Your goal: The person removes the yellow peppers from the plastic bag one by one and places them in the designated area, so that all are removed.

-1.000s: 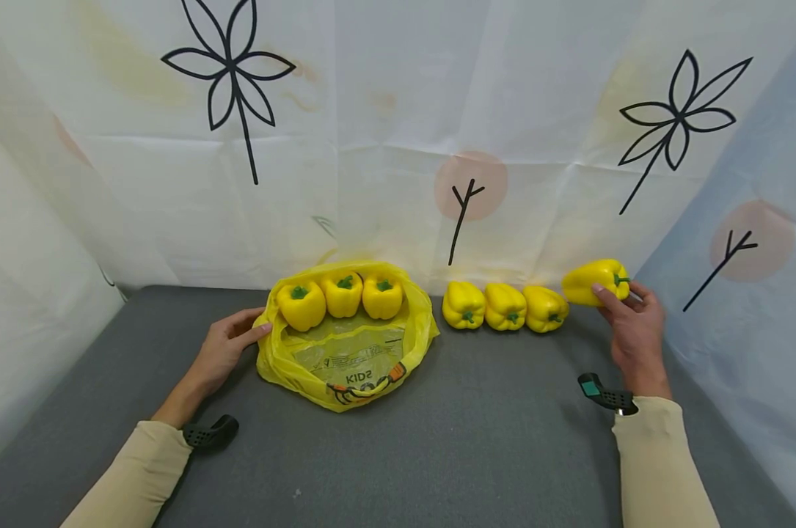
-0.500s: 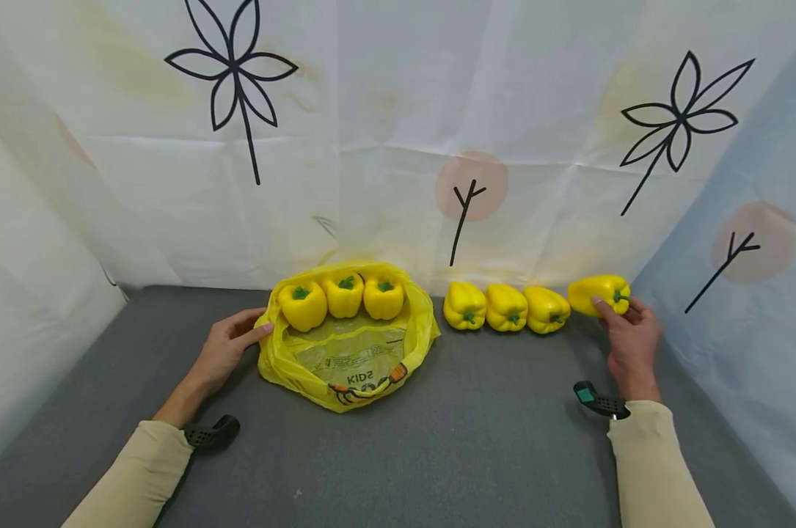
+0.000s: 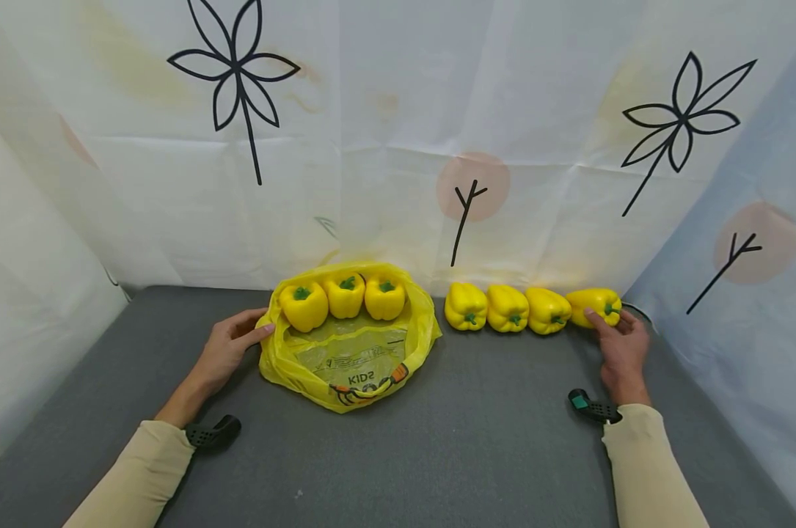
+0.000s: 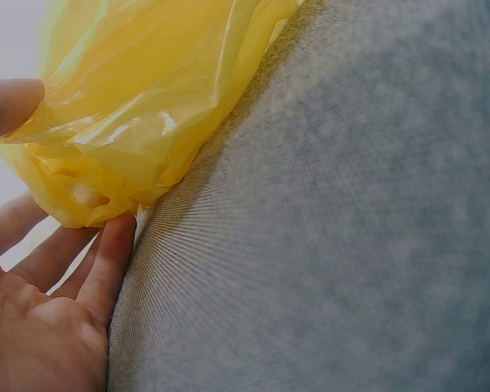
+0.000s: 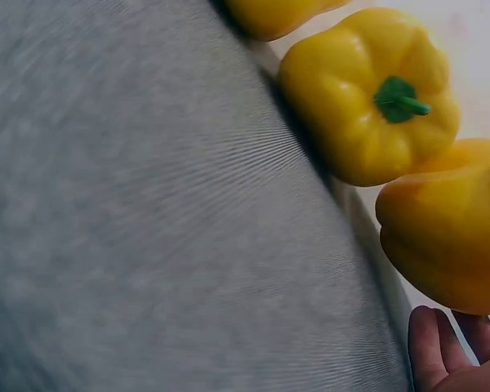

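In the head view my left hand (image 3: 227, 346) pinches the left edge of a yellow plastic bag (image 3: 351, 356), thumb on top and fingers beneath, as the left wrist view also shows on the bag (image 4: 147, 122). The bag's mouth faces up, with three yellow bell peppers (image 3: 304, 308) standing inside along its back. My right hand (image 3: 625, 352) holds another yellow bell pepper (image 3: 588, 302) between thumb and fingers, lying sideways at the right end of a row. Beside it, a neighbouring bell pepper (image 3: 548, 311) points its green stem forward.
Two more bell peppers, a middle one (image 3: 508, 309) and a left one (image 3: 466, 306), continue the row toward the bag. The grey table (image 3: 398, 469) ends at a white printed curtain (image 3: 384, 147) right behind them. Another curtain side (image 3: 754, 367) closes off the right.
My right hand has lowered the bell pepper and brought it slightly left, down to the row's right end. The left hand and the bag have stayed in place.
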Demonstrator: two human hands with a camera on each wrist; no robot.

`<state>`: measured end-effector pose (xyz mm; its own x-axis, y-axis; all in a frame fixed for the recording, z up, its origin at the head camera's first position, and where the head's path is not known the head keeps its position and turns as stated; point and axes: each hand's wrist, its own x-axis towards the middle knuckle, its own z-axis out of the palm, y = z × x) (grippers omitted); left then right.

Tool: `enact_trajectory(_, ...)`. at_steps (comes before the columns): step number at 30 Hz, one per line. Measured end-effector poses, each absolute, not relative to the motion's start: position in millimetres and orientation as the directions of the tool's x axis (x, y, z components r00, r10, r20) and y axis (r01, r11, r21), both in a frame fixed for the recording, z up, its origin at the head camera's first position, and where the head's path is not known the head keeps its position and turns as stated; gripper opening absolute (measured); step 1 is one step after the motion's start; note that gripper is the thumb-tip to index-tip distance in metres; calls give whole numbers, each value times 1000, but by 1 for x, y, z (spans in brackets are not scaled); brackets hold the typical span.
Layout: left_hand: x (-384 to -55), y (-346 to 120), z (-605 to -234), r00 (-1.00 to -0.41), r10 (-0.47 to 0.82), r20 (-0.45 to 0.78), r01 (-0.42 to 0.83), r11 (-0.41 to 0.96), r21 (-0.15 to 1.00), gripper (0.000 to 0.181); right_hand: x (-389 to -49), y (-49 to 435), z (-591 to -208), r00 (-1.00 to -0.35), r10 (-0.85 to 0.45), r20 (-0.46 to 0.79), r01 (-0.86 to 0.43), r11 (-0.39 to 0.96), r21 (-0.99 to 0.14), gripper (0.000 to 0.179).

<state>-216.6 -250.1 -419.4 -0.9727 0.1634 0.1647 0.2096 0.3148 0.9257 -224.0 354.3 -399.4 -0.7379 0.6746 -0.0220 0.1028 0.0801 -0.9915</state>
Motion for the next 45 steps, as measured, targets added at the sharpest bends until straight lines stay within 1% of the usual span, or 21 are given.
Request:
enact_trajectory(5, -217, -250, -419, -973, 164, 162, 207, 319, 925, 56, -224, 353, -403, -735, 678, -31, 136, 103, -985, 84)
enact_trajectory(15, -218, -251, -420, -975, 163, 152, 198, 315, 928, 56, -226, 349, -408, -709, 705, -14, 158, 139, -978, 84)
enact_trajectory(25, -217, -252, -420, -978, 155, 143, 186, 318, 929, 57, -225, 349, -414, -731, 682, 17, 182, 219, -959, 83)
enact_trajectory(31, -217, -251, -419, -977, 156, 145, 187, 309, 933, 57, -224, 347, -415, -717, 694, 65, 177, 272, -946, 79)
enact_trajectory(35, -217, -251, -419, -978, 154, 142, 185, 311, 932, 57, -223, 345, -414, -721, 687, 87, 169, 296, -940, 77)
enact_trajectory(45, -217, -251, -419, -978, 155, 140, 184, 320, 929, 57, -222, 344, -413, -741, 667, 83, 193, 330, -924, 75)
